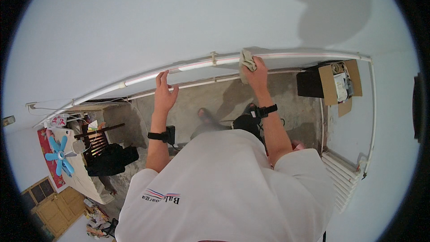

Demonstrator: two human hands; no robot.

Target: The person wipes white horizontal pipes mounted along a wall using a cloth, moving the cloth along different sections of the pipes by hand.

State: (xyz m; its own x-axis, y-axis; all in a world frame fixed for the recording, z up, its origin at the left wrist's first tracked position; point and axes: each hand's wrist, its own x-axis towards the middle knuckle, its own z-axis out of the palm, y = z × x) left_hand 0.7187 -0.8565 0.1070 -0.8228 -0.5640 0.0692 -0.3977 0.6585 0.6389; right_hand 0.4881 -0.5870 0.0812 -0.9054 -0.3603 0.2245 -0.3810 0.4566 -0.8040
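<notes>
A white pipe point(197, 65) with a thin red line runs along the wall in front of me. My right hand point(257, 77) grips a beige-grey cloth point(246, 61), which is folded over the pipe right of a small wall bracket point(214, 58). Farther left, my left hand point(165, 93) is raised with its fingers apart and nothing in them. Its fingertips reach the pipe's lower edge; whether they touch it I cannot tell. Each wrist wears a black strap with a small device.
A second thin pipe point(224, 79) runs lower along the wall. At the right, an open cardboard box point(329, 80) of odds and ends sits by a black box point(309, 84), near a white radiator point(341, 175). At left stand a table point(76, 170), a blue fan point(61, 155) and a chair with dark clothing point(112, 159).
</notes>
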